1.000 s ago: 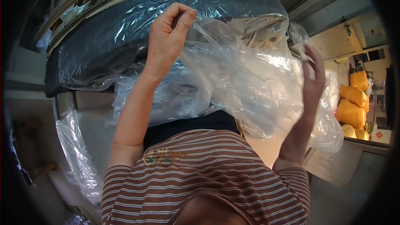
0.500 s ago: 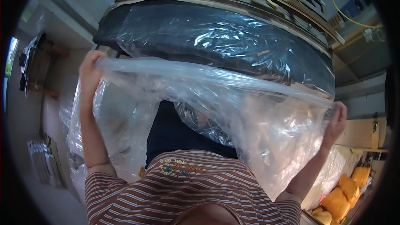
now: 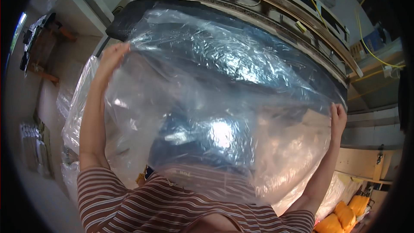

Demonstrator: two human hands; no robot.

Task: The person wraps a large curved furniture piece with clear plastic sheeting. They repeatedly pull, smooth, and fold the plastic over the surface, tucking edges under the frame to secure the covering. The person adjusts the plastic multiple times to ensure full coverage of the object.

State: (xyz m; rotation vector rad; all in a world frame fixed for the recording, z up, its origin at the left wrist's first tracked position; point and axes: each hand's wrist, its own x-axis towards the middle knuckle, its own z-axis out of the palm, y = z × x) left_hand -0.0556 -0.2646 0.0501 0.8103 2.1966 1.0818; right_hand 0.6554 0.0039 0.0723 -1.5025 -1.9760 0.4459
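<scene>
A large sheet of clear plastic film [image 3: 207,99] stretches between my two hands, wrinkled and shining in the light. On the left, my left hand [image 3: 115,56] pinches one side of it, arm reaching forward. Lower down on the right, my right hand [image 3: 338,116] is closed on the film's other side. The far part of the film lies over a long dark padded surface [image 3: 123,21]. Its near part hangs in front of my body, and my striped shirt and dark trousers show through it.
Behind the dark surface runs a long wooden rail [image 3: 258,0] with a yellow cable [image 3: 366,45] at the right. More clear plastic [image 3: 79,90] bunches at my left. Orange bundles [image 3: 345,215] lie at the lower right. A dark-topped wooden stand [image 3: 41,56] is at the far left.
The film's gathered band has spread out into a wide sheet, covering more of the dark surface and my front. My left hand has moved forward and right; my right hand has shifted slightly left.
</scene>
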